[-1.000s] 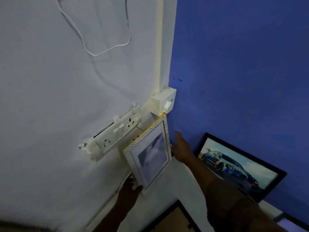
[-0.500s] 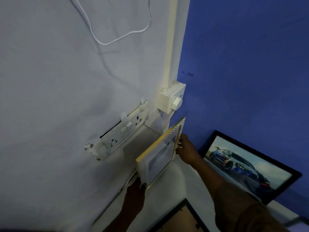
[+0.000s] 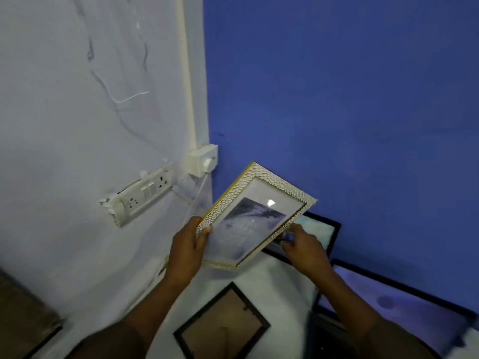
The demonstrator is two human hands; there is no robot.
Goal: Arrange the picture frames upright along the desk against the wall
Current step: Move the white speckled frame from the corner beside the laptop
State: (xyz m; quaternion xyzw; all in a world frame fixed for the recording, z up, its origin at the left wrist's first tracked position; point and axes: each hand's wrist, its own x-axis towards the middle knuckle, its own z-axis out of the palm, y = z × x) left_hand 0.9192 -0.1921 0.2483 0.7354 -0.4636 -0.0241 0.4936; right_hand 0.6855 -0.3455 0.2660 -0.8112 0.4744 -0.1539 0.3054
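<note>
At centre frame, the white textured frame (image 3: 252, 218) is held tilted clear of the desk (image 3: 282, 275), long axis running lower left to upper right. Left hand (image 3: 188, 251) clamps its lower-left corner; right hand (image 3: 304, 248) pinches the lower-right edge. Open wall room lies upper left by the socket strip (image 3: 141, 196); a black frame (image 3: 321, 231) leans just behind.

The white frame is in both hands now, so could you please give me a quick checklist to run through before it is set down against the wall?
1. Grip: left hand and right hand both hold the white frame: ok.
2. Frame upright: it is tilted in the air: not ok.
3. Frame resting on the desk: not ok.
4. Corner spot free: a cable hangs from the switch box there: cannot tell.
5. Neighbouring black frame leaning on the blue wall: ok.
6. Black frame lying flat stood up: not ok.
</note>
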